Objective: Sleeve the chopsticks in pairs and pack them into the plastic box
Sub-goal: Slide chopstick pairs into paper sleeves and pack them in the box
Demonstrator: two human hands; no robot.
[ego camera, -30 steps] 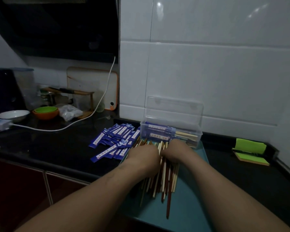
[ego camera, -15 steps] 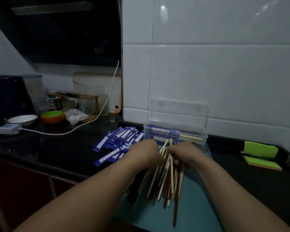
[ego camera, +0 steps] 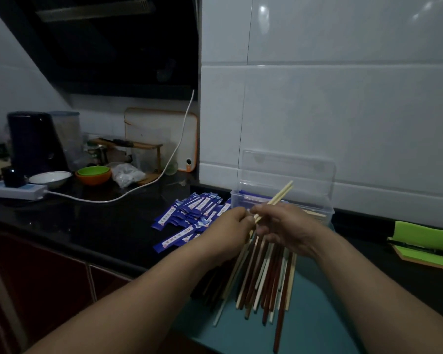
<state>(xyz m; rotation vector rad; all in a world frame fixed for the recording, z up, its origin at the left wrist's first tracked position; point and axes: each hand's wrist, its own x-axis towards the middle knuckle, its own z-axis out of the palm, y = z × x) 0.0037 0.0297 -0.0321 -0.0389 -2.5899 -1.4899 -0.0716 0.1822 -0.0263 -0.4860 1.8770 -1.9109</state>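
Both hands met just in front of the plastic box [ego camera: 327,208], above the loose chopstick pile [ego camera: 264,279] that lay fanned out on a teal mat [ego camera: 312,328] at the counter [ego camera: 87,221] edge. The right hand [ego camera: 284,226] had its fingers curled round a pair of pale chopsticks [ego camera: 280,196], which slanted up and to the right across the front of the box. The left hand [ego camera: 228,227] was balled up with its thumb against the lower ends of that pair; whether it actually gripped them could not be told. The box stood open against the white tiled wall, its clear lid upright, with blue-sleeved sticks already lying inside. A heap of blue paper sleeves [ego camera: 189,213] lay on the counter just left of the box. Farther left sat stacked green and orange bowls [ego camera: 94,173], a white dish [ego camera: 50,178] and a power strip [ego camera: 16,191].
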